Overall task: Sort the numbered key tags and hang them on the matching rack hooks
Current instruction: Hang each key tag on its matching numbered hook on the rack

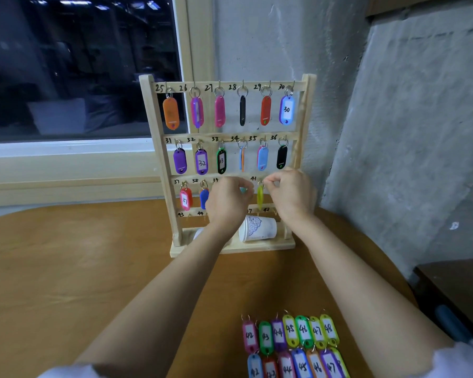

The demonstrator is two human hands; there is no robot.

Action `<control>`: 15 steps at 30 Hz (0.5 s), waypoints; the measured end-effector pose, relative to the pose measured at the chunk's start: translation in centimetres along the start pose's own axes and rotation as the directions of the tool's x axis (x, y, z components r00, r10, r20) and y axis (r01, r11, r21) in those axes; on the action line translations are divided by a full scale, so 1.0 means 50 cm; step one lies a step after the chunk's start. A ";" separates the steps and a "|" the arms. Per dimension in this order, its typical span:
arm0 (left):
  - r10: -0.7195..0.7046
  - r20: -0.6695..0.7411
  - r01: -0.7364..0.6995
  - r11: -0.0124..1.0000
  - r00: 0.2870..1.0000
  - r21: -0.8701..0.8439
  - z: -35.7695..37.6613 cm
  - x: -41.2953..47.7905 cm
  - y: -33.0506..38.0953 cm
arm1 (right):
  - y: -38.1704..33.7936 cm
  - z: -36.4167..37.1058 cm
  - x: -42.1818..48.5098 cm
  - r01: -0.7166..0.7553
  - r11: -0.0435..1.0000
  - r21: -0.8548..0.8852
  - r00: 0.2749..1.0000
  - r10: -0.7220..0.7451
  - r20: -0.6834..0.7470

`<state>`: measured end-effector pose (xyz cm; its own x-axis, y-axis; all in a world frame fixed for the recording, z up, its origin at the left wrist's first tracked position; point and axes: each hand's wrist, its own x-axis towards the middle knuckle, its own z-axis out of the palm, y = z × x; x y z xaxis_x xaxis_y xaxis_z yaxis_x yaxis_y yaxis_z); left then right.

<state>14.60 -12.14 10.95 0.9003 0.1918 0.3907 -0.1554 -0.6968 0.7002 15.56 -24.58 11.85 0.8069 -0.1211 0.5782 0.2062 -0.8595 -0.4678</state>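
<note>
A wooden key rack (159, 148) stands on the table with numbered hooks from 25 to 48. Coloured tags hang on the top two rows and on part of the third row. A yellow tag (260, 197) hangs under the number 41. My right hand (290, 192) pinches the ring at the top of this yellow tag. My left hand (225, 200) is raised in front of hooks 39 and 40, fingers curled with something pale teal showing at the fingertips. Loose tags (292, 345) numbered 42 to 48 lie in two rows near the table's front edge.
A white paper cup (258, 227) lies on its side on the rack's base. The round wooden table (66, 268) is bordered by a grey wall on the right and a window sill behind. A dark piece of furniture (453, 285) stands at the right.
</note>
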 end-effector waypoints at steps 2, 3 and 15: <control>0.024 0.031 -0.025 0.999 0.999 0.020 -0.008 -0.016 -0.014 | 0.007 -0.003 -0.013 -0.002 1.000 -0.016 0.999 0.002 0.042; 0.030 0.047 -0.032 0.999 0.998 0.028 -0.013 -0.027 -0.023 | 0.011 -0.004 -0.024 -0.003 1.000 -0.019 0.998 0.004 0.065; -0.085 0.420 0.050 0.994 0.904 0.094 -0.025 -0.232 -0.171 | 0.056 -0.018 -0.266 -0.059 0.996 0.061 0.926 0.032 0.377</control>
<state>4.99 -7.54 1.20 0.9974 -0.0575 0.0424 -0.0711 -0.7478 0.6600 4.89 -25.83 3.44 0.9622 0.0481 0.2682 0.1917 -0.8190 -0.5409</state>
